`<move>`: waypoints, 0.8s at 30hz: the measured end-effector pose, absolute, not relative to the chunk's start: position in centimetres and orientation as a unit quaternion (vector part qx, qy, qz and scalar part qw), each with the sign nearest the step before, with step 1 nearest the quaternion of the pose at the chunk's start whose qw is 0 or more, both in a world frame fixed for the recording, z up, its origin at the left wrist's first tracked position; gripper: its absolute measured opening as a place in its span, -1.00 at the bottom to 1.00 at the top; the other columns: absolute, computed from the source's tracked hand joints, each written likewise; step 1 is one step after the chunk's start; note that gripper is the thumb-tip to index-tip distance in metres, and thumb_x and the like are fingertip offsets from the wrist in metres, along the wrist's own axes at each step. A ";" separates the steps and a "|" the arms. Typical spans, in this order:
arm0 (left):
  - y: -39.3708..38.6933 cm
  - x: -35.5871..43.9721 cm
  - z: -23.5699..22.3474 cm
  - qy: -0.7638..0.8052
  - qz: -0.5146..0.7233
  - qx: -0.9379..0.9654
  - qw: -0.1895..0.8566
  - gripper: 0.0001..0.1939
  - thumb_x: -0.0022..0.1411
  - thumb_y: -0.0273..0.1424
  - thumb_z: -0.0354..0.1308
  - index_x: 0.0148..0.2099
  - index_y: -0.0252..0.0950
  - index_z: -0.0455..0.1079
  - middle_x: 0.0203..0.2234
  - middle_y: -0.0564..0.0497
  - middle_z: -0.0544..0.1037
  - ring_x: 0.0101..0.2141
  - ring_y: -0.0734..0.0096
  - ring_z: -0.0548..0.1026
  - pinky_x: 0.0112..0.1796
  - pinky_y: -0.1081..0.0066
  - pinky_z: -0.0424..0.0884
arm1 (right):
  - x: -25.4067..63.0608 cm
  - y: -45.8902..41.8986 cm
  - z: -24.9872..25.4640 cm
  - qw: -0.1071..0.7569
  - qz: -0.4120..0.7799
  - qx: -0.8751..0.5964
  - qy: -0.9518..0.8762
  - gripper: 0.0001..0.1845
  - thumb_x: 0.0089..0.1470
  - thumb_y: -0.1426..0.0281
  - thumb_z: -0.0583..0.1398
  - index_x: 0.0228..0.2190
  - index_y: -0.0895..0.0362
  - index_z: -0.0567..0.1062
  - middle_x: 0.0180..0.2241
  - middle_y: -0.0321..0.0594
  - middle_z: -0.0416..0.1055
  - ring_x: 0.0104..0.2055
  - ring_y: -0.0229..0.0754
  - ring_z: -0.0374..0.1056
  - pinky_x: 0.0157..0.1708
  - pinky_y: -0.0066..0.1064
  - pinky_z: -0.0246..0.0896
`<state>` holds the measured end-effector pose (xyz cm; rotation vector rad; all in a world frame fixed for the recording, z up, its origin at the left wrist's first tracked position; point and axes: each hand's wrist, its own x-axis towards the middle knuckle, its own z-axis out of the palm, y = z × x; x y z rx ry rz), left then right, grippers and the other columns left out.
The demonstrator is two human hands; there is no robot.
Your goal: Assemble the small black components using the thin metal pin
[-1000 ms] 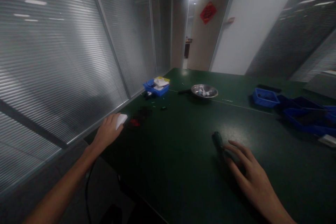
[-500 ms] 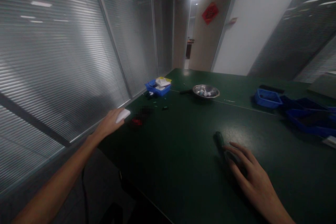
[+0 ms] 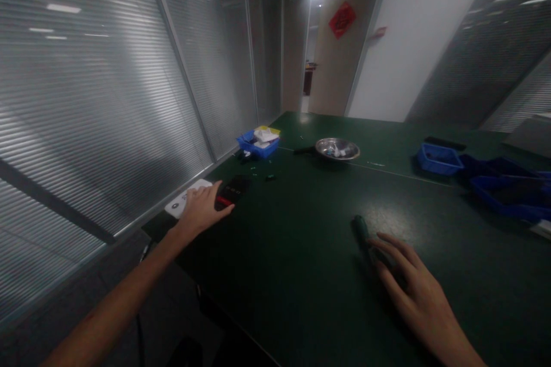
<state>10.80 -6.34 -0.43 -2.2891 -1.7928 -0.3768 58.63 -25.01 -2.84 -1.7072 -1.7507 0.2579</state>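
Green table [image 3: 279,252]: left hand [image 3: 200,207] overlaps illegibly printed slab [image 3: 175,206].

White slab [image 3: 175,206] lying flat, dark-handled tool [image 3: 360,226]

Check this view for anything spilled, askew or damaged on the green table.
Mild clutter only: small pale bits lie loose on the table near the blue basket rather than inside it, and white pieces sit in the metal pan. No damage is evident, though the view is dim.

Green table [image 3: 301,229], blue basket [image 3: 439,160], red diamond [image 3: 342,20] (patterned)
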 end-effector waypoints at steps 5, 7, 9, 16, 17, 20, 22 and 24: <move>-6.0 12.3 -0.3 -0.634 -0.096 -0.761 0.100 -0.16 0.25 0.03 0.09 0.41 -0.36 0.11 -0.05 -0.32 0.57 -0.03 -0.21 0.49 0.07 -0.04 0.18 | 58.5 -25.2 -2.7 0.345 0.104 -0.655 -0.664 -0.58 0.35 0.15 0.05 0.11 -0.02 0.49 0.27 -0.08 0.26 0.11 0.12 0.44 -0.04 -0.07 0.53; -6.1 12.0 -0.2 -0.640 -0.091 -0.755 0.109 -0.16 0.27 0.00 0.08 0.42 -0.39 0.09 -0.09 -0.32 0.57 -0.07 -0.21 0.50 0.05 -0.04 0.20 | 58.6 -25.0 -2.5 0.346 0.104 -0.656 -0.662 -0.58 0.34 0.14 0.06 0.10 0.00 0.50 0.26 -0.06 0.27 0.11 0.13 0.44 -0.07 -0.10 0.54; -6.4 11.8 -0.1 -0.643 -0.098 -0.749 0.129 -0.17 0.28 -0.04 0.08 0.42 -0.44 0.08 -0.09 -0.36 0.56 -0.06 -0.24 0.49 0.05 -0.07 0.20 | 58.7 -24.5 -2.1 0.339 0.102 -0.662 -0.660 -0.54 0.34 0.11 0.04 0.10 0.02 0.49 0.26 -0.03 0.27 0.11 0.14 0.44 -0.07 -0.11 0.52; -3.7 16.9 -0.5 -0.512 -0.244 -0.821 0.068 -0.40 0.37 -0.25 0.09 0.39 -0.28 0.18 0.22 -0.23 0.38 0.17 -0.04 0.36 0.16 0.04 0.24 | 58.0 -20.2 0.0 0.193 0.132 -0.739 -0.632 -0.15 0.26 -0.07 0.07 0.36 0.20 0.13 -0.04 0.09 0.49 -0.13 0.18 0.52 -0.12 -0.03 0.46; -2.5 18.3 -0.9 -0.504 -0.262 -0.823 0.026 -0.44 0.38 -0.25 0.09 0.36 -0.27 0.22 0.16 -0.19 0.43 0.12 0.02 0.41 0.13 0.09 0.29 | 57.8 -19.6 0.2 0.176 0.129 -0.741 -0.635 -0.14 0.24 -0.04 0.11 0.35 0.23 0.13 -0.04 0.11 0.49 -0.10 0.20 0.51 -0.13 -0.04 0.45; 1.6 22.3 -2.3 -0.514 -0.292 -0.805 -0.054 -0.45 0.33 -0.24 0.22 0.28 -0.34 0.30 0.06 -0.20 0.48 0.01 0.09 0.46 0.04 0.16 0.37 | 57.6 -18.4 0.5 0.168 0.141 -0.738 -0.638 -0.26 0.24 0.13 0.11 0.33 0.20 0.17 -0.06 0.10 0.51 -0.10 0.19 0.51 -0.14 -0.06 0.42; 3.6 24.0 -3.2 -0.518 -0.292 -0.800 -0.070 -0.55 0.32 -0.26 0.26 0.17 -0.35 0.39 -0.03 -0.18 0.50 -0.03 0.11 0.47 0.01 0.18 0.39 | 58.3 -18.4 0.6 0.202 0.193 -0.726 -0.628 -0.27 0.21 0.21 0.13 0.33 0.19 0.18 -0.14 0.03 0.54 -0.14 0.12 0.52 -0.14 -0.10 0.42; 4.8 24.7 -3.8 -0.514 -0.289 -0.804 -0.074 -0.74 0.35 -0.31 0.23 0.02 -0.33 0.47 -0.12 -0.14 0.50 -0.06 0.13 0.47 0.00 0.19 0.38 | 59.6 -19.2 0.8 0.268 0.278 -0.705 -0.595 -0.26 0.16 0.18 0.17 0.31 0.16 0.22 -0.13 -0.02 0.52 -0.20 0.06 0.51 -0.23 -0.17 0.46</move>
